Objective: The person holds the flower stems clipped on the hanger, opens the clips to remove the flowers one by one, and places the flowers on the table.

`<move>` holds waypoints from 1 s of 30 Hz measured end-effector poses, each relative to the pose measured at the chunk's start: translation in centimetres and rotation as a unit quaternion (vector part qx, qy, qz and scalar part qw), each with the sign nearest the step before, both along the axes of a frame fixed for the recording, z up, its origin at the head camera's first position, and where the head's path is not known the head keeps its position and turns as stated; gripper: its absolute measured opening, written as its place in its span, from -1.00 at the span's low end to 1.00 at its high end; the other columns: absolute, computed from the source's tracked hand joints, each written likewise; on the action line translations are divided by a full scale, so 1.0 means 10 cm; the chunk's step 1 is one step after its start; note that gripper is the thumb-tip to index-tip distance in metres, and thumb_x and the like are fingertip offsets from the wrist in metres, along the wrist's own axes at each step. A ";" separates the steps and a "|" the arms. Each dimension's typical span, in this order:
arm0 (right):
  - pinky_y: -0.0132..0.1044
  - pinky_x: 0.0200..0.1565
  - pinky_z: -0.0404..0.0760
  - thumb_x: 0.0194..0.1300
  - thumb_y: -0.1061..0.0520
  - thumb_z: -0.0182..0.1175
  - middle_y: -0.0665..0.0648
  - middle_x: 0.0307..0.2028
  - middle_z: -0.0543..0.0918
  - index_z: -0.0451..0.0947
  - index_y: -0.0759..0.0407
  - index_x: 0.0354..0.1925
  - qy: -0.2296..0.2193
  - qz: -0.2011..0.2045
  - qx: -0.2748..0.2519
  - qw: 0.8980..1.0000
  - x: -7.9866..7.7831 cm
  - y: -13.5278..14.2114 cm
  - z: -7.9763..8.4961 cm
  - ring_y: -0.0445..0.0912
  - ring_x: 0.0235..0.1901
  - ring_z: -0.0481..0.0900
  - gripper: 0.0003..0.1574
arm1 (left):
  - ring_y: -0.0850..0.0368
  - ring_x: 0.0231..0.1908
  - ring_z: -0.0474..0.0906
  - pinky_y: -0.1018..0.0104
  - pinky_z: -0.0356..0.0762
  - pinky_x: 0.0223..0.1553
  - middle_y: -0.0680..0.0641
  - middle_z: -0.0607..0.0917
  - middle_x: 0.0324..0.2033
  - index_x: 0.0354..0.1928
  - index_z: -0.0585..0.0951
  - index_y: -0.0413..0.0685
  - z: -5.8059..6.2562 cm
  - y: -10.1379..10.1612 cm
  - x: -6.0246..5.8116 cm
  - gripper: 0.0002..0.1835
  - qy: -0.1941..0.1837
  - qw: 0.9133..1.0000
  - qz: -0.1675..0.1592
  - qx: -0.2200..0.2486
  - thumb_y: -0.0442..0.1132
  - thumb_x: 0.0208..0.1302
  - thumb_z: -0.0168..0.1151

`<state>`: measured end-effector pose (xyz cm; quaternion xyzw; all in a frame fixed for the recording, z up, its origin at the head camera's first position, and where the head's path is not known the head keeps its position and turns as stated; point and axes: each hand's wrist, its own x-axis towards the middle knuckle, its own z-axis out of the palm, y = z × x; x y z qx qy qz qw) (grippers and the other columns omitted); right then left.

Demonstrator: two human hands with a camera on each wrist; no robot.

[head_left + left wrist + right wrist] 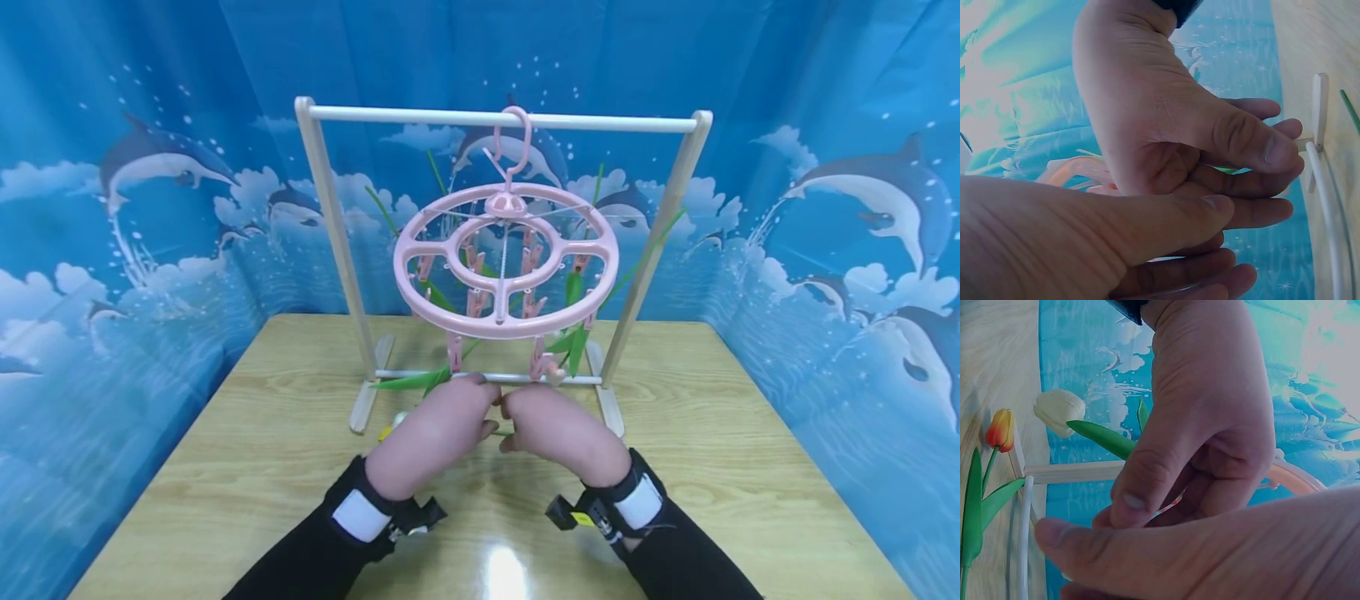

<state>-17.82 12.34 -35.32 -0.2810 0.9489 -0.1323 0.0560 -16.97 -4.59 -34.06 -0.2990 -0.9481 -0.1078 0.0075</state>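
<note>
My left hand (pixel 441 429) and right hand (pixel 558 429) are raised close together below the front of a pink round clip hanger (pixel 507 332), fingertips almost meeting. In the left wrist view the right hand (pixel 1172 125) has its fingers loosely extended, thumb resting by the fingertips; the left hand (pixel 1166 231) is similarly relaxed. I see no object held, though overlapping fingers hide part of the space. Pink clips (pixel 454 352) dangle beside the hands. A white tulip (pixel 1060 412) hangs head-down near the left hand. An orange-yellow tulip (pixel 1001 430) lies on the table.
The hanger hooks over the top bar (pixel 420 115) of a white rack. More tulips with green leaves (pixel 574 346) hang from its clips. The rack's feet (pixel 363 407) stand on a wooden table (pixel 285 467). A blue dolphin curtain (pixel 225 75) surrounds it.
</note>
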 end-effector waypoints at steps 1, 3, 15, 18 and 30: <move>-0.32 -0.31 0.56 0.02 0.08 0.58 -0.12 -0.46 0.64 0.65 0.06 -0.31 0.004 0.002 -0.007 1.000 0.00 0.00 0.00 -0.26 -0.48 0.49 -0.70 | 0.13 0.00 0.66 0.26 0.68 -0.01 0.01 0.70 -0.01 0.09 0.64 0.04 0.02 0.00 0.01 -0.66 0.000 1.000 0.002 0.000 -0.15 0.30 0.42; -0.33 -0.27 0.57 0.05 0.07 0.57 -0.12 -0.41 0.65 0.66 0.05 -0.24 0.015 0.008 -0.020 1.000 0.01 0.00 0.02 -0.27 -0.44 0.51 -0.67 | 0.11 -0.04 0.68 0.26 0.69 -0.05 -0.01 0.71 -0.05 0.06 0.65 0.01 0.07 -0.01 0.05 -0.68 0.000 1.000 0.006 0.001 -0.14 0.30 0.42; -0.35 -0.31 0.58 0.22 0.01 0.47 -0.21 -0.52 0.61 0.69 0.00 -0.21 0.054 0.001 -0.052 0.997 0.18 -0.02 0.29 -0.33 -0.52 0.53 -0.80 | 0.23 -0.23 0.57 0.43 0.63 -0.15 0.12 0.69 -0.26 -0.18 0.69 0.05 0.40 -0.23 0.23 -0.85 0.246 0.945 -0.024 0.215 -0.23 0.24 0.46; -0.36 -0.27 0.60 0.26 0.05 0.45 -0.18 -0.46 0.65 0.69 0.00 -0.21 0.090 0.007 -0.071 0.993 0.22 -0.03 0.37 -0.35 -0.46 0.55 -0.85 | 0.05 -0.08 0.56 0.26 0.61 0.00 -0.01 0.69 -0.16 -0.13 0.69 -0.05 0.40 -0.30 0.15 -0.79 0.342 0.907 -0.014 0.244 -0.28 0.20 0.46; -0.50 -0.29 0.65 0.25 0.16 0.43 -0.06 -0.33 0.73 0.70 0.12 -0.11 0.320 0.067 -0.195 0.925 0.34 0.02 0.46 -0.29 -0.35 0.65 -0.78 | -0.17 0.17 0.44 0.00 0.46 0.25 -0.17 0.64 0.05 -0.05 0.70 -0.10 0.26 -0.41 -0.17 -0.70 0.389 0.886 0.031 0.252 -0.37 0.14 0.49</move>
